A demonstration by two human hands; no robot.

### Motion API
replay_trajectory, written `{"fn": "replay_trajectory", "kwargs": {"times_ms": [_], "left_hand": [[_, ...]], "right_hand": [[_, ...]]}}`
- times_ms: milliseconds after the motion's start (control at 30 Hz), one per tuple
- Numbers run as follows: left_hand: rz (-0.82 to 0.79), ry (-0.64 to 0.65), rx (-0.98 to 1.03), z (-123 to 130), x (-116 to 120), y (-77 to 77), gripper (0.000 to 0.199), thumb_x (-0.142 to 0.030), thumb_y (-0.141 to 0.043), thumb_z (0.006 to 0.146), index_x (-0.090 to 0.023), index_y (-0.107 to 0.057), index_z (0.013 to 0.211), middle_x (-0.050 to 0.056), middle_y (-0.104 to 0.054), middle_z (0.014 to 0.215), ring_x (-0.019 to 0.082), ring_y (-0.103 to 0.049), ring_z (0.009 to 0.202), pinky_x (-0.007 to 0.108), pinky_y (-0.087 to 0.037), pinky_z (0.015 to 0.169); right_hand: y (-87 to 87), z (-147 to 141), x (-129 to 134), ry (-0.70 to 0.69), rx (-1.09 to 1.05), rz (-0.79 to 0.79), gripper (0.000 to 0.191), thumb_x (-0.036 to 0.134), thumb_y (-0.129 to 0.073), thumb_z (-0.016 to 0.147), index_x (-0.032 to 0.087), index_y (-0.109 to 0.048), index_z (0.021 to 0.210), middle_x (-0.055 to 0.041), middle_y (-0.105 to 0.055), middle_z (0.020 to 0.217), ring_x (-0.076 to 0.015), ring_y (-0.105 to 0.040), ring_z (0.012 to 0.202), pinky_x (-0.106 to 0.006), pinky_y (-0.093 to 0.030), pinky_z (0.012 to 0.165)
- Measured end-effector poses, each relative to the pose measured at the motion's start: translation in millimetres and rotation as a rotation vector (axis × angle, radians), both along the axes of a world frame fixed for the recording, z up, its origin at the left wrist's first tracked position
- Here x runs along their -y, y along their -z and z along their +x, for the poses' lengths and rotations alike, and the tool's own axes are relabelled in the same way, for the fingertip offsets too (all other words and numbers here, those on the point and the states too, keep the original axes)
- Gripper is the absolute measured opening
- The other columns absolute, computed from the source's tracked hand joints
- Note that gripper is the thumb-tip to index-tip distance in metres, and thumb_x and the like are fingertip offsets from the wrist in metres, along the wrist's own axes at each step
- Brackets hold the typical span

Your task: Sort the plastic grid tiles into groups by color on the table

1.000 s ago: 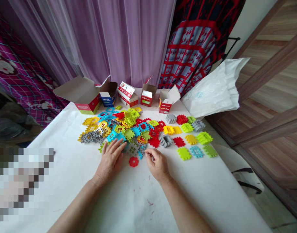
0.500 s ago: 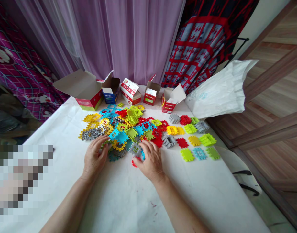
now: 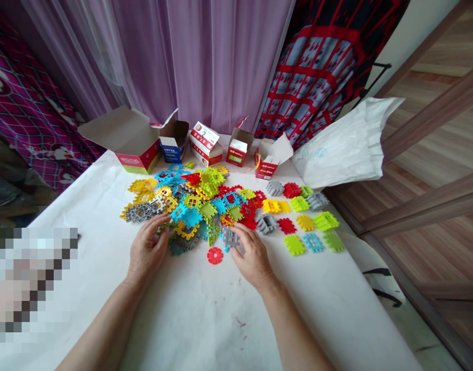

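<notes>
A heap of notched plastic tiles in blue, yellow, green, red and grey point(image 3: 188, 215) lies across the middle of the table. At its lower left edge rests my left hand point(image 3: 148, 250), fingers curled near the tiles; whether it grips one is hidden. My right hand point(image 3: 252, 255) is at the heap's lower right, its thumb and fingers around a grey tile point(image 3: 229, 237). Between the hands, a red flower-shaped disc point(image 3: 215, 255) lies flat on the white surface. Sorted tiles, among them a green one point(image 3: 294, 245) and a red one point(image 3: 286, 225), lie to the right.
Several opened boxes stand along the back, including a large red one point(image 3: 138, 161), a blue one point(image 3: 172, 150) and a red one point(image 3: 265, 167). A white bag point(image 3: 337, 149) leans at the back right. The table's right edge point(image 3: 371, 288) slants past a round stool.
My right hand has moved slightly right with the grey tile, away from the heap and off the red disc, which now shows whole. My left hand has hardly moved. The view has shifted slightly.
</notes>
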State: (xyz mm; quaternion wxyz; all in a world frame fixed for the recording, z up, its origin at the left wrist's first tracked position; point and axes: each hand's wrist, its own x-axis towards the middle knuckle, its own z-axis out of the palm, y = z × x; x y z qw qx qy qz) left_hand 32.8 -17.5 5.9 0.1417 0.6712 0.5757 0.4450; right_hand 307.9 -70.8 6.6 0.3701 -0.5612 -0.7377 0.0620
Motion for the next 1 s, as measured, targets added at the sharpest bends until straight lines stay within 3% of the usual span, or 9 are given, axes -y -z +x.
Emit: {"fn": "replay_trajectory", "kwargs": {"times_ms": [233,467,600,800,1000], "left_hand": [[-0.043,0.0,0.001,1,0,-1.3,0.033,-0.045,-0.051,0.088,-0.024,-0.068,0.106,0.008,-0.071,0.12,0.022,-0.065,0.114,0.041,-0.05,0.101],[-0.065,-0.006,0.011,2,1,-2.4,0.036,-0.045,-0.05,0.088,-0.022,-0.068,0.109,0.01,-0.069,0.123,0.022,-0.064,0.115,0.04,-0.05,0.101],[-0.096,-0.002,0.022,2,2,-3.4,0.036,-0.046,-0.051,0.088,-0.023,-0.068,0.109,0.009,-0.069,0.125,0.022,-0.065,0.114,0.04,-0.05,0.1],[-0.096,-0.011,0.03,2,1,-1.9,0.036,-0.045,-0.051,0.088,-0.023,-0.067,0.11,0.009,-0.069,0.125,0.023,-0.065,0.113,0.04,-0.052,0.098],[-0.088,-0.002,0.029,2,2,-3.1,0.034,-0.045,-0.051,0.087,-0.024,-0.067,0.109,0.007,-0.069,0.124,0.022,-0.065,0.114,0.039,-0.051,0.1]], "right_hand": [[5.7,28,6,0.03,0.043,-0.072,0.05,0.003,-0.046,0.075,0.021,-0.065,0.118,-0.0095,-0.061,0.135,-0.0215,-0.056,0.125,-0.04,-0.047,0.107],[2.2,14,22,0.234,0.071,-0.078,0.037,0.021,-0.061,0.079,0.019,-0.062,0.116,-0.0124,-0.065,0.122,-0.026,-0.058,0.118,-0.041,-0.048,0.101],[-0.1,5,26,0.341,0.144,-0.116,0.039,0.029,-0.068,0.079,0.017,-0.059,0.115,-0.0131,-0.067,0.116,-0.0283,-0.059,0.11,-0.042,-0.047,0.096],[-0.2,-1,21,0.357,0.163,-0.112,0.037,0.025,-0.068,0.077,0.018,-0.06,0.112,-0.0114,-0.069,0.11,-0.0276,-0.061,0.103,-0.041,-0.047,0.091],[-0.2,8,24,0.333,-0.017,-0.021,0.045,0.027,-0.068,0.074,0.019,-0.055,0.117,-0.0103,-0.068,0.107,-0.0255,-0.063,0.1,-0.04,-0.05,0.089]]}}
